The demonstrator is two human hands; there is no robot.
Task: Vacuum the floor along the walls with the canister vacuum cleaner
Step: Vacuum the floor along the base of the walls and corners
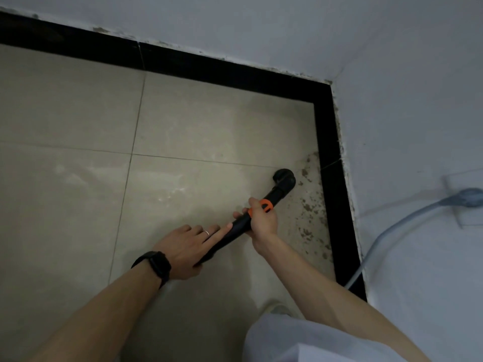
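We judge the wand (239, 227) of the vacuum cleaner to be light and quite stiff — a hard plastic tube that should not bend when we push it, but smooth enough to turn in the palm if held loosely. The good place to take it is just behind the orange collar (267, 205), where the right hand (262, 222) has it now: its fingers (254, 206) are curled fully round the tube and grip it. The left hand (183, 246) lies lower on the tube, farther from the skirting board (337, 205). Its fingers (219, 228) are stretched out straight and only touch the tube, and we cannot tell whether the thumb underneath clamps it. The wand is matt black, with the one bright orange ring and a short bent nozzle (285, 178) at its end. This nozzle is down at the floor (183, 121) near the skirting board, just beside the brown crumbs of dirt (307, 205) that lie along the foot of the board — the part we think wants the slowest pass. The canister itself is not in view.
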